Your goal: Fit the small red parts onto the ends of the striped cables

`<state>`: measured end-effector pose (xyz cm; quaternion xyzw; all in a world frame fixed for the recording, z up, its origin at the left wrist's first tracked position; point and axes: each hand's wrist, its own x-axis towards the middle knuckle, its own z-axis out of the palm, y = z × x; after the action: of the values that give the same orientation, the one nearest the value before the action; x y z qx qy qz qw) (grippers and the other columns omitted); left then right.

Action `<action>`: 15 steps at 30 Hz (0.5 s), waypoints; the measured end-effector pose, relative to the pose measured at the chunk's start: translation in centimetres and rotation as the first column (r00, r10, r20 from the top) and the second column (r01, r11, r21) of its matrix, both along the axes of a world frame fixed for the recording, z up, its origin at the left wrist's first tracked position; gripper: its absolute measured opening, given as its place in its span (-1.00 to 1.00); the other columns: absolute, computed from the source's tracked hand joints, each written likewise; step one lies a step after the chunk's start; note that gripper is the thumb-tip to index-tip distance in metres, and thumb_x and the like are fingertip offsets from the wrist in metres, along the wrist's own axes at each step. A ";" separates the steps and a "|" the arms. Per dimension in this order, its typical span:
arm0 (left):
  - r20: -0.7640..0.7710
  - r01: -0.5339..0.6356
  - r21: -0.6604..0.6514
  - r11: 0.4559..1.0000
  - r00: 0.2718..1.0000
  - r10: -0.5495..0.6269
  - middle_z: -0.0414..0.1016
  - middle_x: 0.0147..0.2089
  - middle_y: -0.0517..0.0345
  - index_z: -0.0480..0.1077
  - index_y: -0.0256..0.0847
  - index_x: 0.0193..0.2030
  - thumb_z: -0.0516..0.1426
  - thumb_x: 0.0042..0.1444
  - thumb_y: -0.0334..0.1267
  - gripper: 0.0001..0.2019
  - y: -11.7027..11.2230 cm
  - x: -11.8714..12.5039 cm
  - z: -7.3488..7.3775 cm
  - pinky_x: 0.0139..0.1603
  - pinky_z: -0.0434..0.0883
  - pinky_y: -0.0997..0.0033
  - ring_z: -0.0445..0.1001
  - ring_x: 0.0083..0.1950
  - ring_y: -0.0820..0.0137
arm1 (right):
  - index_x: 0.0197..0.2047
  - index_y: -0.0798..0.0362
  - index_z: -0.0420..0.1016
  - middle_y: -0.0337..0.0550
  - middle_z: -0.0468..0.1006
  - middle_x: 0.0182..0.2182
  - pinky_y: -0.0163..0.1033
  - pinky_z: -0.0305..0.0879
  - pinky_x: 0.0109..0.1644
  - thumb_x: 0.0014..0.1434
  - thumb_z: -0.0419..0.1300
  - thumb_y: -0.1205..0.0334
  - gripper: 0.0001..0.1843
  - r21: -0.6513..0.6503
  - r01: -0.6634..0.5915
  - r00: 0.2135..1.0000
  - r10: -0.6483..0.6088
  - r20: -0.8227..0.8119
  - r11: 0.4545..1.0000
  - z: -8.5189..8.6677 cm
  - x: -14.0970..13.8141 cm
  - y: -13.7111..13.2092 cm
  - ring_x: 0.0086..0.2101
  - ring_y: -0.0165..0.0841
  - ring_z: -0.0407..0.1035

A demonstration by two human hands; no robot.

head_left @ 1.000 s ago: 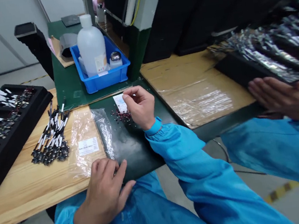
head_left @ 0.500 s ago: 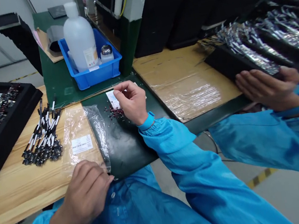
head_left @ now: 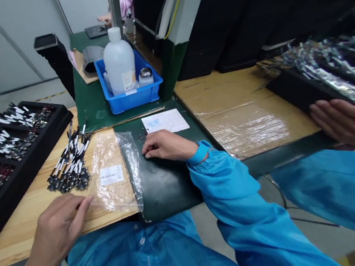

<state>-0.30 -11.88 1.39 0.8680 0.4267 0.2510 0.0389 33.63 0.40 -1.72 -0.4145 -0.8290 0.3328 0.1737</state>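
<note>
Half-closed beside the bag [head_left: 114, 189], the left hand [head_left: 57, 225] perhaps steadies it. Right of it, the right hand [head_left: 166, 146] curls, any hold hidden.

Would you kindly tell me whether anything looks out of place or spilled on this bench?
Perhaps: a few tiny dark bits lie loose on the green surface by the right hand, outside any container. A pile of strips also lies loose on the wood, while similar ones sit in the black tray.
</note>
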 end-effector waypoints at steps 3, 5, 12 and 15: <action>-0.040 -0.181 -0.009 0.984 0.983 0.180 0.58 -0.30 0.12 0.47 -0.20 -0.24 0.17 0.28 -0.27 -0.92 0.1 -1.7 0.0 -0.21 0.41 0.37 0.54 -0.31 0.36 | -0.25 0.08 0.66 -0.14 0.57 -0.31 -0.28 0.29 -0.19 0.13 0.34 0.35 -0.91 0.047 -0.048 0.998 0.046 0.043 0.998 0.3 -1.0 -0.3 -0.32 -0.36 0.44; -0.059 -0.277 -0.054 0.959 0.960 0.274 0.61 -0.23 0.09 0.50 -0.18 -0.20 0.12 0.30 -0.21 -0.85 0.5 -2.7 -0.2 -0.16 0.43 0.36 0.58 -0.23 0.32 | -0.29 0.08 0.64 -0.15 0.56 -0.33 -0.27 0.29 -0.17 0.16 0.31 0.36 -0.93 0.069 -0.072 0.995 0.067 0.079 0.995 0.3 -1.4 -0.3 -0.32 -0.36 0.43; -0.134 -0.454 -0.214 0.865 0.891 0.434 0.61 -0.15 0.02 0.55 -0.19 -0.11 0.04 0.29 -0.15 -0.72 2.2 -4.4 -1.0 -0.05 0.42 0.27 0.57 -0.12 0.22 | -0.33 0.07 0.53 -0.08 0.51 -0.30 -0.21 0.25 -0.20 0.25 0.15 0.40 -0.84 0.160 -0.081 0.977 0.047 0.207 0.984 -0.5 -2.2 -0.9 -0.32 -0.29 0.39; -0.174 -0.556 -0.227 0.800 0.831 0.528 0.63 -0.14 0.05 0.54 -0.18 -0.20 0.04 0.25 -0.16 -0.74 2.9 -4.7 -0.8 -0.08 0.40 0.30 0.57 -0.13 0.22 | -0.32 0.06 0.46 -0.07 0.47 -0.30 -0.20 0.26 -0.21 0.29 0.09 0.36 -0.84 0.197 -0.056 0.988 0.026 0.151 0.979 -0.3 -2.1 -1.0 -0.33 -0.29 0.36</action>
<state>-4.96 -9.00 0.60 0.7077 0.6884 0.1472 0.0604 31.57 -0.63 -2.02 -0.4011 -0.8774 0.2192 0.1457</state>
